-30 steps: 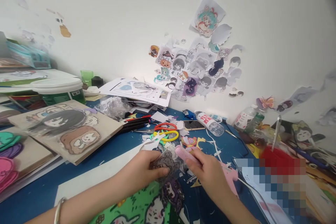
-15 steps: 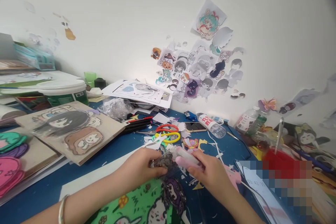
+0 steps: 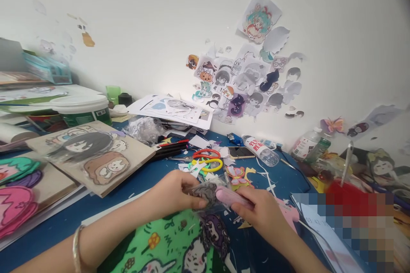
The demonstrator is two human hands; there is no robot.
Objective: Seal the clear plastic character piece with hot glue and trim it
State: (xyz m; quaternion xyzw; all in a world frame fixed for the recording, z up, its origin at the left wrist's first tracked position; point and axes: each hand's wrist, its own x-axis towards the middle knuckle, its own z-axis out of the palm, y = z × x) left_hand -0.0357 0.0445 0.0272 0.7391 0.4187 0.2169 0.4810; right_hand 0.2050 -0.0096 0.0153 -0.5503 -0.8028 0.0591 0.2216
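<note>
I am holding a film-wrapped grey cutout (image 3: 207, 194) above the blue surface (image 3: 137, 182), toward its near edge.
Paper drawings (image 3: 254, 74) are clinging to the white wall (image 3: 144, 21) beyond the far edge; scissors (image 3: 220, 164) are lying among scraps. My left hand (image 3: 174, 192) is pinching the cutout, dark-outlined, thumb partly covering it; my right hand (image 3: 259, 209) is gripping a pink tool (image 3: 230, 197) just beside it.

Ahead of you, a clear plastic bottle with a red-and-white label (image 3: 261, 150) lies on the blue surface (image 3: 285, 181) near a dark-screened phone (image 3: 241, 152); to your left sits a white-lidded green plastic tub (image 3: 81, 115).
</note>
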